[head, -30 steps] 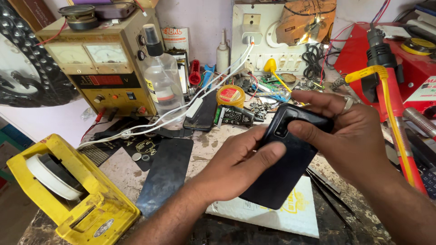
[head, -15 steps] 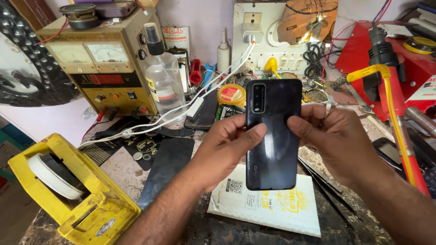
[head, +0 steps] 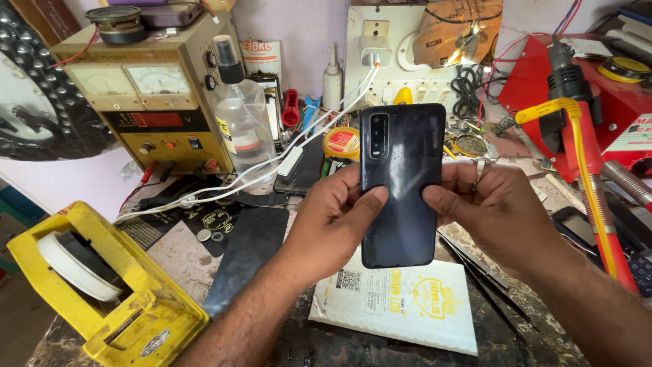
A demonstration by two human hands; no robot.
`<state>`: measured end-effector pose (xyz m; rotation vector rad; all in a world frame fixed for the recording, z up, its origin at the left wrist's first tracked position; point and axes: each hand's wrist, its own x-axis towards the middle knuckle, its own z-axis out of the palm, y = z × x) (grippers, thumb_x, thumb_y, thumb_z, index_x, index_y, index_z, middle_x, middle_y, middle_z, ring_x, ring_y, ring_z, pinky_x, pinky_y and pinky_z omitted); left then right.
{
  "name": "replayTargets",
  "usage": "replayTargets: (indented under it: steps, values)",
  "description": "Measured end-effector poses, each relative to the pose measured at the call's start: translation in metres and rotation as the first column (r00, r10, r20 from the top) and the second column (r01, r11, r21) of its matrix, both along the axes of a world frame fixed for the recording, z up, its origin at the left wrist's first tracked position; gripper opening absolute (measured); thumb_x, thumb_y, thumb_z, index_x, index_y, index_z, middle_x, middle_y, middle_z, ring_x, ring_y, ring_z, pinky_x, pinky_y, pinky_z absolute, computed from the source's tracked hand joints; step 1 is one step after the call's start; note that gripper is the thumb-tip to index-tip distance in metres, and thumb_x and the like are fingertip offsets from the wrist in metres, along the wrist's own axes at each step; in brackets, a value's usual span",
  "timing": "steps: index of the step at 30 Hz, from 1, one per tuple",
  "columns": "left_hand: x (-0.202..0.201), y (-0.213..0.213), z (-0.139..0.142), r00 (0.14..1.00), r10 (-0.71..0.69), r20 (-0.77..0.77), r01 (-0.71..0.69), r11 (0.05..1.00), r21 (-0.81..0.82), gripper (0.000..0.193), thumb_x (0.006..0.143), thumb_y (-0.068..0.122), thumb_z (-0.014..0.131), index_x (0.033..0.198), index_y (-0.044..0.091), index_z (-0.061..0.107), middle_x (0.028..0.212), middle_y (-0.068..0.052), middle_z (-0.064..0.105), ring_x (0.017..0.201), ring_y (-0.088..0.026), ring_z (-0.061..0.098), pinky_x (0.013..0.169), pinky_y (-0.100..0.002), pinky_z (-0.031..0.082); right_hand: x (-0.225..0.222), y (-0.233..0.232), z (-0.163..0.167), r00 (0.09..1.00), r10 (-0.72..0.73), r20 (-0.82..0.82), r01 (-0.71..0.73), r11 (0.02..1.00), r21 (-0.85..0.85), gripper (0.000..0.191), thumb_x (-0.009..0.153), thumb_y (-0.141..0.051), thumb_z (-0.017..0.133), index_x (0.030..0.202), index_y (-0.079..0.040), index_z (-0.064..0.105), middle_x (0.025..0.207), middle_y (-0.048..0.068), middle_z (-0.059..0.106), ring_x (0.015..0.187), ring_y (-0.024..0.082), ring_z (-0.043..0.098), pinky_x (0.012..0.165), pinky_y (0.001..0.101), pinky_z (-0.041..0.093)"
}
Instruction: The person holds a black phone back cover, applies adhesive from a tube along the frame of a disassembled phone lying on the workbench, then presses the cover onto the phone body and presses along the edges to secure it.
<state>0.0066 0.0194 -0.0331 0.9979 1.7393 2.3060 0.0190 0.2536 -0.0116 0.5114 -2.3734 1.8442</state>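
I held the black smartphone [head: 402, 183] upright above the cluttered workbench [head: 502, 326], its glossy back and the camera strip in the upper left corner facing me. My left hand [head: 333, 221] was closed on its left edge, thumb pressed flat across the back, the other fingers hidden behind. My right hand [head: 492, 211] gripped the right edge the same way, thumb tip on the back just beside my left thumb (the ring on one finger showed above it). Under the phone lay a white padded envelope [head: 401, 306] with yellow print, not touching it. A dark mat [head: 248, 248] lay to the left of that, and a yellow tape dispenser [head: 102, 285] sat at the near left corner. Behind stood a beige bench power supply [head: 153, 92], with a clear spray bottle [head: 238, 115] just beside it and white cables [head: 272, 166] trailing across the bench.
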Motion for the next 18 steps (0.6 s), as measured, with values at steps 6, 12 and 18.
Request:
replayTargets:
  steps: [6,12,18]
  values:
    - [0.002,0.002,0.002,0.998,0.062,0.031,-0.061,0.998,-0.028,0.02,0.099,0.003,0.066,0.119,-0.001,0.065,0.101,-0.004,0.076,0.087,-0.004,0.066,0.076,-0.024,0.057,0.005,-0.005,0.004,0.998,0.045,-0.054,-0.045,0.999,-0.002,0.028,0.095,-0.01,0.066,0.118,0.004,0.073,0.1,0.006,0.078,0.085,0.01,0.071,0.076,0.0304,0.061]
    - [0.003,0.001,0.003,0.998,0.062,0.02,-0.062,0.998,-0.002,0.018,0.099,0.001,0.065,0.118,-0.001,0.065,0.102,-0.004,0.076,0.089,-0.003,0.067,0.077,-0.023,0.059,0.0,-0.001,0.003,0.983,0.161,0.091,-0.158,0.987,-0.036,0.03,0.097,-0.016,0.062,0.118,0.002,0.073,0.095,0.005,0.078,0.083,0.01,0.072,0.075,0.0305,0.061]
    - [0.003,0.003,0.0,0.997,0.067,0.039,-0.069,0.997,0.028,0.019,0.098,-0.003,0.065,0.117,-0.002,0.064,0.101,-0.006,0.077,0.089,-0.005,0.07,0.077,-0.024,0.059,-0.002,0.0,-0.007,0.995,0.096,0.032,-0.097,0.994,0.041,0.029,0.099,-0.018,0.062,0.115,0.004,0.074,0.095,0.006,0.078,0.081,0.011,0.072,0.073,0.031,0.062]
